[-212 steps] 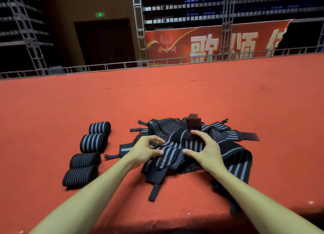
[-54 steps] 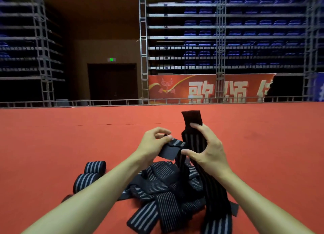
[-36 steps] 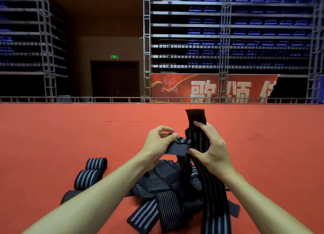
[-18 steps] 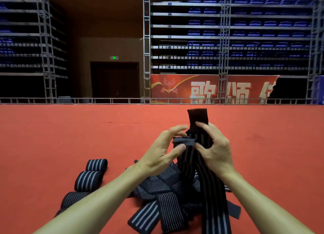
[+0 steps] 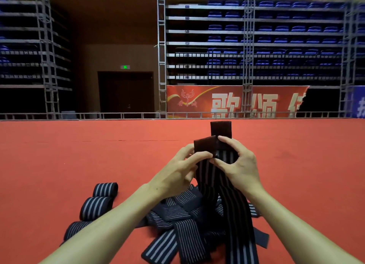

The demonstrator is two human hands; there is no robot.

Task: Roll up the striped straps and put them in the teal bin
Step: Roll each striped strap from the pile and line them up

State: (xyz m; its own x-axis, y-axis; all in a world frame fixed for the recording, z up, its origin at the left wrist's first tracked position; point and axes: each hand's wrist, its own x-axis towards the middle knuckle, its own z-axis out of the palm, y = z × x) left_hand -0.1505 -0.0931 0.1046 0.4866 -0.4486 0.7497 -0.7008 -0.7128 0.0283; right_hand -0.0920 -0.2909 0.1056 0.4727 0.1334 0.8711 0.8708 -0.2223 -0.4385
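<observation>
Inspection: my left hand [image 5: 177, 171] has closed in since half a second ago. Its thumb and fingers now pinch the folded tab onto the raised strap [image 5: 220, 129], while my right hand [image 5: 242, 165] pinches beside it. I judge that rolling is beginning. The loose pile [image 5: 177, 220] lies below, and the teal bin is unseen.

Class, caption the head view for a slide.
Left hand and right hand hold a striped strap above a loose pile, beside rolled straps.
</observation>
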